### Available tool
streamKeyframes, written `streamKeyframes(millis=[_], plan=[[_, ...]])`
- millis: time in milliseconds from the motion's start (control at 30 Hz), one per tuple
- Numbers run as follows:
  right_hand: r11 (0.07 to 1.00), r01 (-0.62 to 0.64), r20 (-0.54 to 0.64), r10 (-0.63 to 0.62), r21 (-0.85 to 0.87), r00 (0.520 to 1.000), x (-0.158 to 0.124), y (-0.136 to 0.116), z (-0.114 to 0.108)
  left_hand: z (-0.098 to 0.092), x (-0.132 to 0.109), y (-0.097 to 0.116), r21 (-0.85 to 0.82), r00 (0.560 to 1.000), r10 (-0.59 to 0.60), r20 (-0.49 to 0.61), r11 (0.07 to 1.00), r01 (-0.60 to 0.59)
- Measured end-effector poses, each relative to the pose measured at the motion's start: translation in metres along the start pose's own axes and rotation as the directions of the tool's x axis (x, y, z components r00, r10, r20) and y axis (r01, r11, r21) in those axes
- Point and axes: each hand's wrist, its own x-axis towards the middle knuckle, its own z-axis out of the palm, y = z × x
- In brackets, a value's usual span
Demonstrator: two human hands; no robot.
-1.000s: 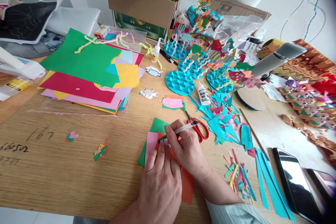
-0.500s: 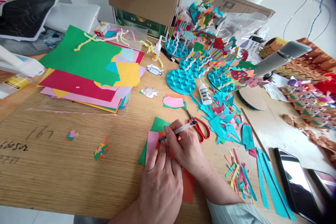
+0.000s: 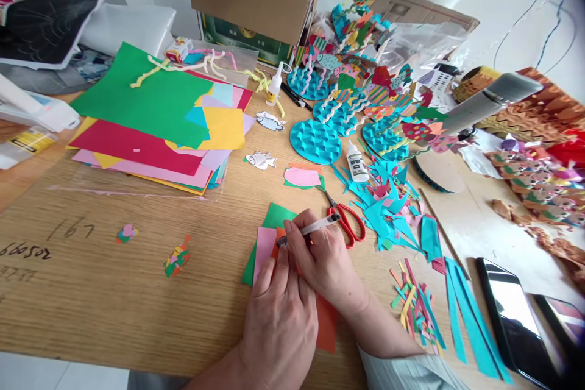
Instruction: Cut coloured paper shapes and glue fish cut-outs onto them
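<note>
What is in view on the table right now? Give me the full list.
paper sheets: three visible, green, pink, orange, near edge
pen: one, white, held over the paper sheets
scissors: one, red handles, right of the pen
glue bottles: two, white, mid-table and by the box
fish cutouts: two, white, mid-table
paper stack: one, green on top, left
textured discs: several, blue, far middle
paper scraps: many, mostly blue, right
cardboard box: one, brown, far edge
phone: at least one, black, lower right
table: one, light wood
left hand: flat on the sheets
right hand: gripping the pen
</note>
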Motion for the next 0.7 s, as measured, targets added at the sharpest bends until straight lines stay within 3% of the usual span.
streamKeyframes(millis=[700], plan=[[0.998, -0.009, -0.038, 0.012, 0.067, 0.999, 0.0005, 0.0009, 0.0005, -0.0030, 0.0025, 0.0002, 0.034, 1.000, 0.002, -0.028, 0.999, -0.001]])
